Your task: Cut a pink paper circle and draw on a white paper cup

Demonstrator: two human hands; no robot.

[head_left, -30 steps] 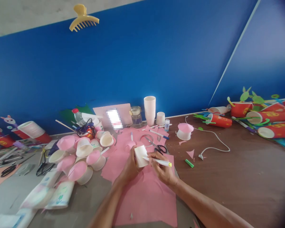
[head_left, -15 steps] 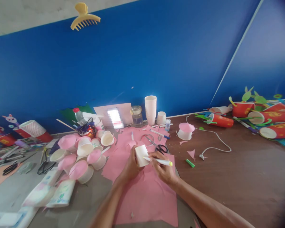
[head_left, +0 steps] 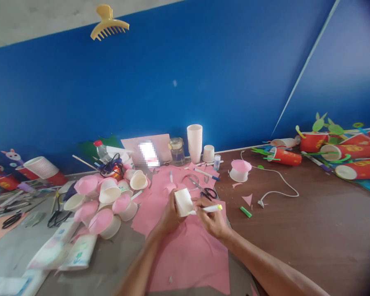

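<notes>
My left hand is closed around a white paper cup, held tilted above the pink paper. Between the fingers of my right hand is a white marker pen with a yellow end pointing right. Its tip is by the lower right edge of the cup; whether it touches I cannot tell. Just beyond my right hand lie black-handled scissors. A blue-ended pen rests farther back on the pink paper.
Paper cups with pink tops crowd the left side. A tall stack of white cups stands at the back beside a glass jar. On the right are a pink-topped cup, a green cap, a white cable and red cups.
The marker's tip has moved from the cup's side down to its lower right edge. The cup has turned slightly in my left hand.
</notes>
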